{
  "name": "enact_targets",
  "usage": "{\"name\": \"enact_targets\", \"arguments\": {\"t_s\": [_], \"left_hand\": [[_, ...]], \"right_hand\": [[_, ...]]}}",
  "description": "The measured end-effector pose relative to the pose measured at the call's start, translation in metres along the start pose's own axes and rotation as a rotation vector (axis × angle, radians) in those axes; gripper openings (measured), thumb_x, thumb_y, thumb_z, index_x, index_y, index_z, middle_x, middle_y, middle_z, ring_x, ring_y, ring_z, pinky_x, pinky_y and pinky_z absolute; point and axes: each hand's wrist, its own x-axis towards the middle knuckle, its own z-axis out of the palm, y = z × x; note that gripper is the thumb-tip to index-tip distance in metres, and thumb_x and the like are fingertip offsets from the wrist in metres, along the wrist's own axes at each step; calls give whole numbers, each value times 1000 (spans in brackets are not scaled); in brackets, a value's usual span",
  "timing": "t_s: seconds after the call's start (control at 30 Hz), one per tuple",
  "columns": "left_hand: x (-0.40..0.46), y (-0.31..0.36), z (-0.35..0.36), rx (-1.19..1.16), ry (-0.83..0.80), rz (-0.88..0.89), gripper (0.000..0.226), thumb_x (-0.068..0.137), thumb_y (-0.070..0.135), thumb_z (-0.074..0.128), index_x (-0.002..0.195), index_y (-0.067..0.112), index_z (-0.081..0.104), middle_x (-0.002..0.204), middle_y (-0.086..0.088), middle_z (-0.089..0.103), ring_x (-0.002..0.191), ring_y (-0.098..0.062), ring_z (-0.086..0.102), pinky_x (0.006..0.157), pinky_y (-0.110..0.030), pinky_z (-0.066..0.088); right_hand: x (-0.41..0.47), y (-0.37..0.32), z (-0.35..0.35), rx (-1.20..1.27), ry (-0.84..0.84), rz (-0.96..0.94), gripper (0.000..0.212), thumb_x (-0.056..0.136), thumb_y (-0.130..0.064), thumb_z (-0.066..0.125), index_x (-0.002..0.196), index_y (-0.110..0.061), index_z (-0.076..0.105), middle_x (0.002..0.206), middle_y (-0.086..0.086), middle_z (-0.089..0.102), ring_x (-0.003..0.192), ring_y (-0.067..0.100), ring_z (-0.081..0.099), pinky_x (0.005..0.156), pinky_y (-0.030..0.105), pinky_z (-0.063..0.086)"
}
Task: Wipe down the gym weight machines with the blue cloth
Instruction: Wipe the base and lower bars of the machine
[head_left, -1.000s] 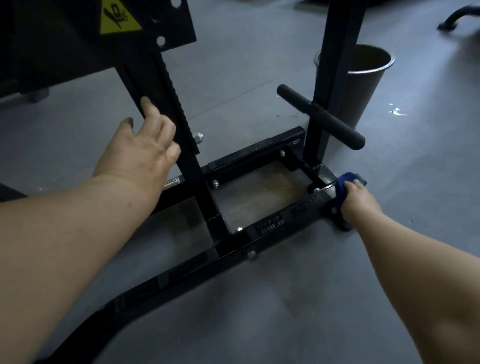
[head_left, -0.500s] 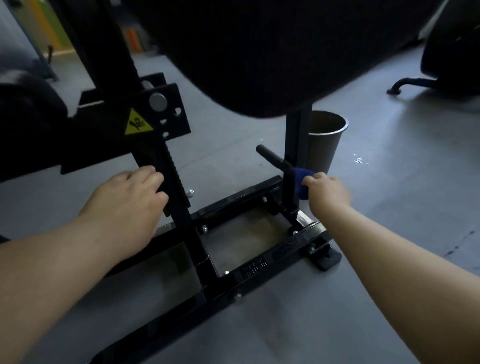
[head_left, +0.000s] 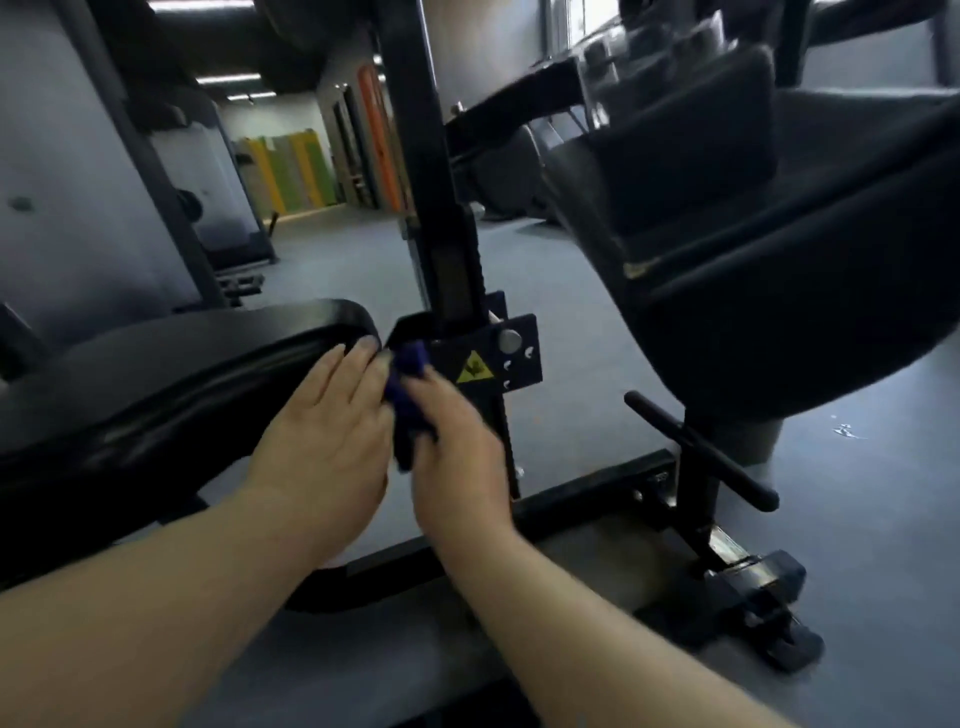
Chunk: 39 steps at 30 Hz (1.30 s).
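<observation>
My right hand grips the blue cloth, fingers curled round it; the cloth is bunched and pressed against the black upright post of the weight machine, just left of the bracket plate with the yellow warning sticker. My left hand lies flat, fingers straight and holding nothing, resting at the rounded right end of the black padded seat. Its fingertips sit close beside the cloth; whether they touch it I cannot tell, the frame is blurred there.

A silver knob sits on the bracket plate above the sticker. Below my hands the machine's base rail runs across the floor toward the right. At the rail's right end a second post rises, with a black handle bar crossing it at a slant. A large black pad overhangs that post at upper right. A foot plate anchors the rail's right end on the grey floor. Farther back on the left, another machine frame stands; coloured wall panels show in the distance.
</observation>
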Motion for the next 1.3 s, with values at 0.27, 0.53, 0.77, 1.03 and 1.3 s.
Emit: {"name": "enact_targets", "arguments": {"t_s": [0.27, 0.53, 0.77, 1.03, 1.3], "left_hand": [[-17, -62, -10, 109, -197, 61, 73, 99, 33, 36, 155, 12, -4, 162, -10, -12, 150, -27, 0, 122, -38, 9], [-9, -51, -23, 22, -248, 7, 70, 96, 32, 45, 155, 14, 11, 163, -9, -4, 149, -26, 9, 111, -35, 31], [-6, -50, -25, -97, -251, -61, 63, 94, 27, 47, 152, 19, 24, 163, -3, 1, 147, -22, 15, 100, -35, 44], [-2, -48, -25, -46, -286, -45, 63, 94, 28, 49, 152, 17, 25, 163, -6, 0, 146, -25, 16, 99, -37, 48], [6, -45, -32, 5, -339, -41, 56, 92, 23, 48, 146, 16, 37, 162, -11, 10, 131, -25, 39, 90, -34, 48]], "right_hand": [[46, 5, -27, 42, 558, 266, 49, 99, -4, 45, 140, -30, 50, 146, -12, 43, 132, 9, 44, 106, 18, 30], [25, -14, 17, 72, 419, 200, 42, 96, -7, 55, 132, -27, 53, 134, -8, 41, 116, 4, 45, 95, 11, 32], [14, 24, 26, -638, 153, -209, 77, 81, 4, 68, 142, -36, 43, 149, -2, 25, 133, 21, 31, 95, 27, 45], [24, 48, -33, -127, 738, 314, 36, 93, -5, 56, 124, -24, 59, 134, 4, 42, 114, 20, 52, 97, 22, 36], [39, 16, -12, -134, 455, 442, 45, 94, -4, 52, 132, -27, 50, 134, 2, 39, 111, 25, 54, 103, 35, 43]]}}
